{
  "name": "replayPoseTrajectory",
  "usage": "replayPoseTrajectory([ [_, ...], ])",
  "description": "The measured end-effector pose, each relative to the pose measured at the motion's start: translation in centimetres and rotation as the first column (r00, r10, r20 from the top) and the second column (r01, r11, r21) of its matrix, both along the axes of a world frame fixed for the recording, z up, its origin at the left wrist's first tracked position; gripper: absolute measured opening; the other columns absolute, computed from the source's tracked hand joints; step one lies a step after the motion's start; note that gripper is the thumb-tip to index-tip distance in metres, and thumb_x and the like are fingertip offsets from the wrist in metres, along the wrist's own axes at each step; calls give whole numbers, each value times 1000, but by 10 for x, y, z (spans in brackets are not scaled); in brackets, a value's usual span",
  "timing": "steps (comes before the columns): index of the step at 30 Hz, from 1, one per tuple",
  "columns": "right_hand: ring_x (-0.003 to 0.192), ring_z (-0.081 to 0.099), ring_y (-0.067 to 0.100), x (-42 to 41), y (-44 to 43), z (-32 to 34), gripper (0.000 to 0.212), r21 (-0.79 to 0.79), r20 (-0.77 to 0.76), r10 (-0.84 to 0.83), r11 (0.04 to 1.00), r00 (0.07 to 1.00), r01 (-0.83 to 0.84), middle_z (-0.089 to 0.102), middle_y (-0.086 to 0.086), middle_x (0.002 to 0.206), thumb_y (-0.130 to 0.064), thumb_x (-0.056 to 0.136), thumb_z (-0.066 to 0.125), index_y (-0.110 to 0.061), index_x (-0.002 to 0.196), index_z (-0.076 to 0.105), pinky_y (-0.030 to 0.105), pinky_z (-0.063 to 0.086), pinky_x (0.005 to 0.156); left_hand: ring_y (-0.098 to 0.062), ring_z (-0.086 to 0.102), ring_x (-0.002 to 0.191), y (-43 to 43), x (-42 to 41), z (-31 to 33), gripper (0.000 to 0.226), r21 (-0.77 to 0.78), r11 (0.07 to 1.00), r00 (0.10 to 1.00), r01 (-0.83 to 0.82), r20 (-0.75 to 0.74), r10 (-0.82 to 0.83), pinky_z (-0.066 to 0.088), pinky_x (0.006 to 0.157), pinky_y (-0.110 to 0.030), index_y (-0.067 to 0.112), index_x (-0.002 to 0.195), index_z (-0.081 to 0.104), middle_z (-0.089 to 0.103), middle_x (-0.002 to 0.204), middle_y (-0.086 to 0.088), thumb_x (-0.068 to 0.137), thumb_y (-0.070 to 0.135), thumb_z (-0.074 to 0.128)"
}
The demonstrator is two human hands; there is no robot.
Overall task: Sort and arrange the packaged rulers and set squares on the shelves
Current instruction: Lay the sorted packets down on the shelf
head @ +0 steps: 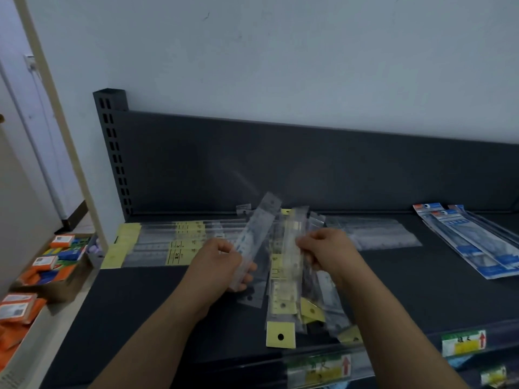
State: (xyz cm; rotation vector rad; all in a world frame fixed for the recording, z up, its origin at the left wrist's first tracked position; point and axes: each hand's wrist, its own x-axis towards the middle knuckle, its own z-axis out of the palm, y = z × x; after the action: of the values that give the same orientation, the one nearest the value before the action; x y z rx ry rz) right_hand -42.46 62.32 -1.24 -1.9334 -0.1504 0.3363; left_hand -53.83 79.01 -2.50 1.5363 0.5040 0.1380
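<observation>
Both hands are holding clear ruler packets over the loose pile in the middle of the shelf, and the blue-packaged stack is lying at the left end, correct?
Not quite. In the head view the blue-packaged stack lies at the right end; the left end holds yellow-labelled rulers. The left hand and right hand do hold clear packets over the loose pile.

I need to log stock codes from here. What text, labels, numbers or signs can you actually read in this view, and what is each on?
No text reads clearly enough to quote.
Yellow ruler labels: black print, blurred.
Shelf-edge price tags: a red upward arrow, characters unreadable.
Blue-headed packs: print too small.
Orange boxes: white stickers, unreadable.
Clear packs in the left hand and right hand: markings blurred.
</observation>
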Motion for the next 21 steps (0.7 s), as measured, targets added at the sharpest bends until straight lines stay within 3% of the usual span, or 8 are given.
replayPoseTrajectory([
  [4,48,51,10,-11,-2,4,13,352,-132,100,935,986,-48,58,7,62,-6,92,59,-3,80,60,18,45,46,-15,63,62,-16,4,3,7,-41,998,999,38,-1,-38,59,65,-34,6,94,47,61,85,-14,94,0,44],
  [7,51,59,10,-20,8,0,12,300,-116,145,948,983,-104,62,9,66,-5,93,58,-2,82,62,19,52,52,-31,66,89,-24,6,1,8,2,998,998,56,4,-56,56,82,-53,7,103,50,59,99,-15,97,13,46],
  [10,58,64,15,-22,12,-4,6,280,-104,122,956,987,-88,66,9,69,-6,92,60,-3,87,63,24,57,59,-17,68,66,-27,1,2,15,-78,992,994,95,60,-91,59,61,-33,10,106,45,65,95,-16,95,11,56],
  [11,62,65,15,-20,11,-7,6,191,-38,77,979,996,-69,67,8,72,-9,92,61,-4,92,63,28,59,63,-13,66,62,-25,0,1,19,-70,994,995,79,70,-74,57,57,-28,11,107,46,66,91,-14,93,9,58],
  [13,65,61,14,-14,8,-13,17,-216,226,55,976,973,-6,63,0,74,-26,88,66,-10,94,63,33,57,66,-14,63,62,-18,-2,0,16,-25,1000,995,4,102,-1,54,57,-27,17,104,48,68,84,-12,94,9,58],
  [15,58,49,13,-13,11,-16,34,-545,333,175,837,927,37,50,-3,66,-46,81,68,-15,77,54,32,44,54,-16,61,67,-9,-3,-1,13,18,996,986,-93,138,90,53,61,-30,21,99,52,66,85,-10,95,9,53],
  [18,67,53,18,-12,24,-21,50,-702,284,255,712,925,19,53,2,83,-60,70,70,-17,82,47,28,34,48,-16,61,75,-2,-4,-3,13,-6,992,981,-127,149,127,55,70,-29,21,97,58,66,91,-9,97,10,50],
  [21,87,62,23,-5,25,-22,51,-608,249,193,794,949,-2,60,5,107,-45,71,77,-18,106,52,34,51,63,-17,67,89,-1,-2,-10,14,-3,997,989,-76,124,76,57,83,-34,17,107,59,69,100,-8,97,11,51],
])
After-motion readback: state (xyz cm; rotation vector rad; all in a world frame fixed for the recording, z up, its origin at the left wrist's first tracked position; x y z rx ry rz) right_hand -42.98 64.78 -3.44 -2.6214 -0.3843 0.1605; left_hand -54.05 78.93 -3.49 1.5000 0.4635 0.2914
